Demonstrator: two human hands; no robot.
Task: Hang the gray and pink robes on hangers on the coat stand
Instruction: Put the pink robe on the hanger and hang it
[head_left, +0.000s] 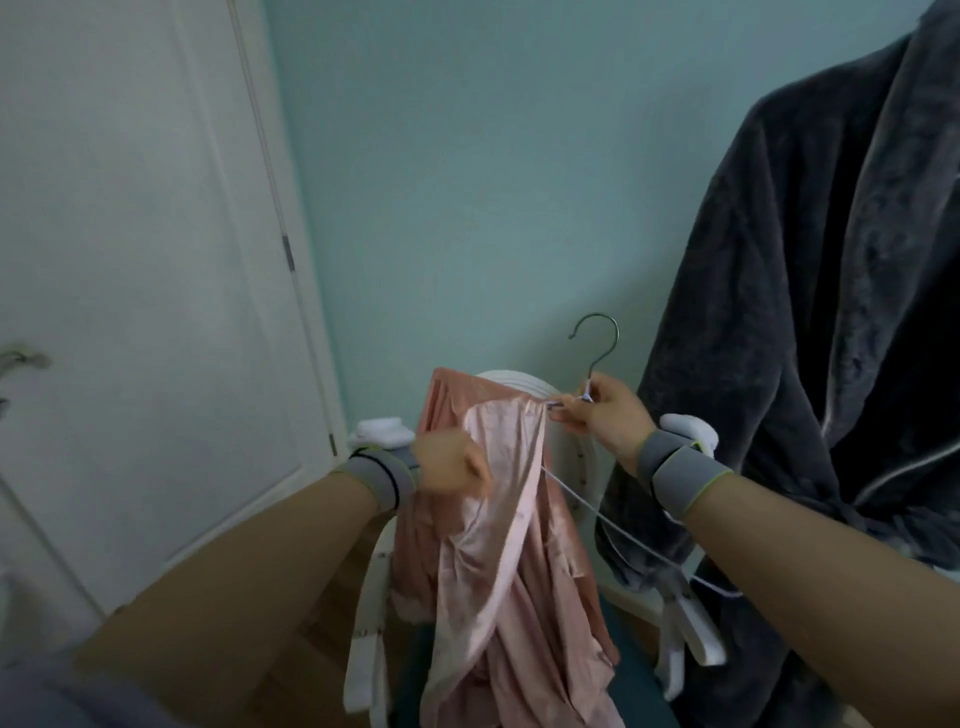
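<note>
A shiny pink robe (498, 545) hangs in front of me, one shoulder draped over a thin hanger with a metal hook (597, 338). My right hand (602, 415) is shut on the hanger just below its hook, and the hanger's bare arm slants down to the lower right. My left hand (452, 462), blurred, is closed on the pink fabric at the robe's left side. The dark gray plush robe (810, 322) hangs full length at the right; what it hangs from is out of view.
A white chair (519, 382) with a teal seat stands behind the pink robe, white padded armrests on either side. A white door (140, 270) fills the left. The wall behind is pale green.
</note>
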